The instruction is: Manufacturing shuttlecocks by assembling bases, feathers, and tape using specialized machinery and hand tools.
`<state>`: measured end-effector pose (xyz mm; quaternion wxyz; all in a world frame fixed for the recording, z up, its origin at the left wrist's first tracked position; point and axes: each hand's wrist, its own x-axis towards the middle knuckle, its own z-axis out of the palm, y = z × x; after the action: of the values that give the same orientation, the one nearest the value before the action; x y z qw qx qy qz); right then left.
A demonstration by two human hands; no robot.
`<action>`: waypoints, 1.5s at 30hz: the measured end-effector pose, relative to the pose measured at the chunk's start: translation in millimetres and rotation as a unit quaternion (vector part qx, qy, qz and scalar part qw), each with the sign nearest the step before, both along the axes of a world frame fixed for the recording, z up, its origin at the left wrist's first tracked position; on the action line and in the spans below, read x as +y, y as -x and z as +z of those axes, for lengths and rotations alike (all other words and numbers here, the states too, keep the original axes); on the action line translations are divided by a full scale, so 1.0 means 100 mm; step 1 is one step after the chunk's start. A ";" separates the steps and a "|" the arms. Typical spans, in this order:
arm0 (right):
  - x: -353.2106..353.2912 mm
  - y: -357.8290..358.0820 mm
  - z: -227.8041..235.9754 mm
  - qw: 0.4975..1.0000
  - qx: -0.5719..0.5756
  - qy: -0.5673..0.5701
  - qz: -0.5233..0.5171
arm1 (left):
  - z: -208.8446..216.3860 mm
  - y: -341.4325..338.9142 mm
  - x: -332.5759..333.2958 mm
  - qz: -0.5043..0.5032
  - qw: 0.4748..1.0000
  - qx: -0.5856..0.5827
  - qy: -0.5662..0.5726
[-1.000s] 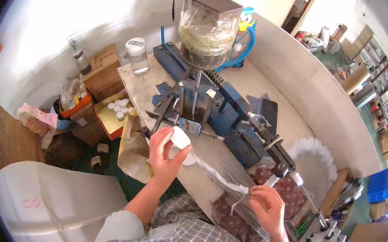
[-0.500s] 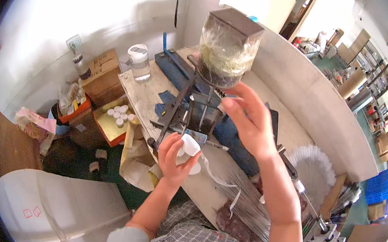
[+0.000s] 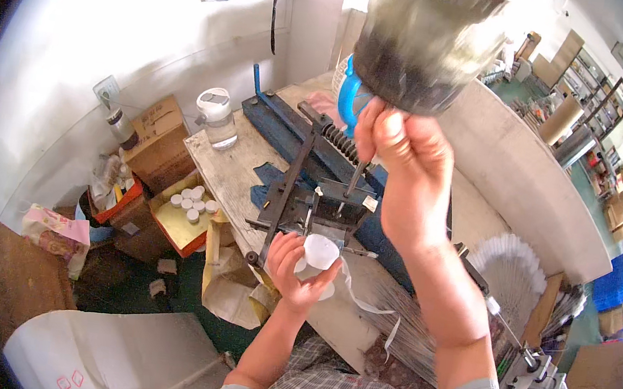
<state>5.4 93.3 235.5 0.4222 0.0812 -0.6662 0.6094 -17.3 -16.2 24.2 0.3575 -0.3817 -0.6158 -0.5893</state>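
Presently, the left hand is grasping a white roll, while the right hand curls under a blurred dark cylinder, grip unclear.

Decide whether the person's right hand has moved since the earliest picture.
Yes: the right hand moved up the view, from well below the white-lidded clear jug to roughly level with it.

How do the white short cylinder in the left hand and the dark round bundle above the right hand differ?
The white short cylinder is small and pale; the dark round bundle is far bulkier. The cylinder sits in the left hand; the bundle is above the right hand. Both look rounded.
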 end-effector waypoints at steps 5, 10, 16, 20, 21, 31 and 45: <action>-0.03 0.02 0.22 0.999 0.044 -0.006 0.025 | 0.06 -0.06 0.27 0.055 0.998 -0.037 -0.015; -0.03 0.00 0.22 0.999 0.015 -0.029 0.017 | 0.00 -0.10 0.36 0.105 0.992 -0.070 -0.016; -0.04 -0.04 0.18 1.000 -0.015 -0.020 0.001 | -0.04 -0.09 0.39 0.093 0.992 -0.082 -0.036; -0.04 -0.05 0.16 1.000 -0.021 -0.009 0.016 | -0.03 -0.10 0.37 0.096 0.992 -0.072 -0.023; -0.03 -0.05 0.13 1.000 -0.025 -0.007 0.014 | -0.03 -0.10 0.37 0.095 0.993 -0.072 -0.020; 0.12 -0.22 -0.26 0.977 -0.124 -0.143 -0.096 | -0.05 -0.12 0.35 0.086 0.993 -0.079 -0.025; -0.06 -0.66 -1.42 0.811 -0.408 -0.306 -0.285 | -0.12 -0.33 0.10 -0.005 0.993 -0.017 0.119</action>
<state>71.2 87.4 93.8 0.2198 -0.2435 -0.9226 0.2031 16.1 -5.7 12.6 0.2962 -0.4147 -0.6857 -0.5196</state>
